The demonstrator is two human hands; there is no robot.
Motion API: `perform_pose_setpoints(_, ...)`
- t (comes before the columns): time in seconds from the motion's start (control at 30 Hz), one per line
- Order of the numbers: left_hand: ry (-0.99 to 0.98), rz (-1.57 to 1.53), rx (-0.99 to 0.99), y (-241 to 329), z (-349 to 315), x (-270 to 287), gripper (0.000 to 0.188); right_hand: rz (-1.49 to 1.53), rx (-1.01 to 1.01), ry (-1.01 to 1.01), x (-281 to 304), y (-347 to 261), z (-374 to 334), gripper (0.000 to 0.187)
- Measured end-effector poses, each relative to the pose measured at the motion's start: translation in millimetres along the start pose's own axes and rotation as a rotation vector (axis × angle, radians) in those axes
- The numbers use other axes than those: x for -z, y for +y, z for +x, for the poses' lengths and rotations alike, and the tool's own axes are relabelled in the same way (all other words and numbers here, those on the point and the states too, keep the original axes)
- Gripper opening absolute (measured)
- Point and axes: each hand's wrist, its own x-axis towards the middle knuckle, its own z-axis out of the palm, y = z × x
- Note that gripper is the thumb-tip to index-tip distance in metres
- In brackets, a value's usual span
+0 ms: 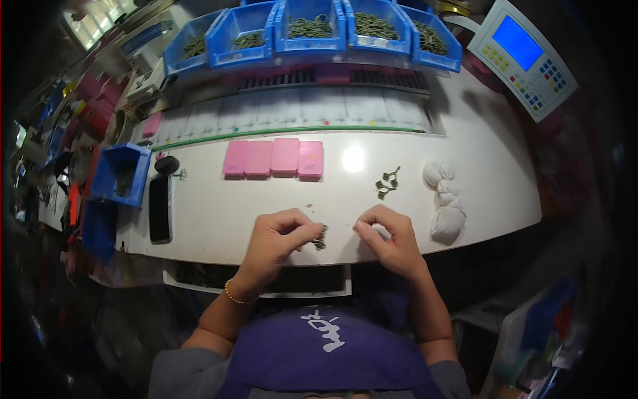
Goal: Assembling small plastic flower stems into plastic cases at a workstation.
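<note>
While our left hand (276, 239) pinches a small dark-green piece (321, 240) at the frame's lower centre, and our right hand (393, 243) curls apart from it, perhaps empty, we cannot tell, we seem mid-handling, the next move calling for fine fingertip control.

A small-parts workshop, where blue bins (310, 44) held greenish pieces (310, 28) above a white workbench (339, 189), a keypad console (523, 58) glowed, a purple apron (279, 352) was worn

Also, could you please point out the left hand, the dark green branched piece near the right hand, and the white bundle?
Left hand (274, 237): head view, back of hand.
Dark green branched piece (386, 189): head view, its middle.
White bundle (448, 193): head view, its narrower middle.
</note>
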Motion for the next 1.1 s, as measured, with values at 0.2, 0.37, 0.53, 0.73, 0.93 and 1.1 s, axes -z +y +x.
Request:
perform_pose_setpoints(0.2, 0.209, 0.395, -0.161, -26, 14, 57, 0.014, -0.754, 0.162, 0.484, 61, 32, 23, 0.014)
perform_pose_setpoints(0.37, 0.548, 0.675, -0.149, -44, 17, 96, 0.018, -0.854, 0.148, 0.293, 68, 46, 43, 0.018)
perform_pose_setpoints(0.53, 0.734, 0.886, -0.300, -48, 15, 99, 0.019, -1.017, 0.041, 0.379, 68, 55, 40, 0.028)
perform_pose_setpoints(0.73, 0.458, 0.446, -0.322, -52, 11, 44, 0.010, -0.542, 0.358, 0.039, -2, 30, 80, 0.083)
perform_pose_setpoints(0.93, -0.072, -0.593, 0.187, -46, 14, 10, 0.037, -0.481, 0.104, -0.117, -23, 34, 124, 0.100)
perform_pose_setpoints(1.1, -0.294, -0.934, 0.207, -77, 18, 30, 0.043, -0.144, 0.199, -0.129, -24, 17, 69, 0.101)
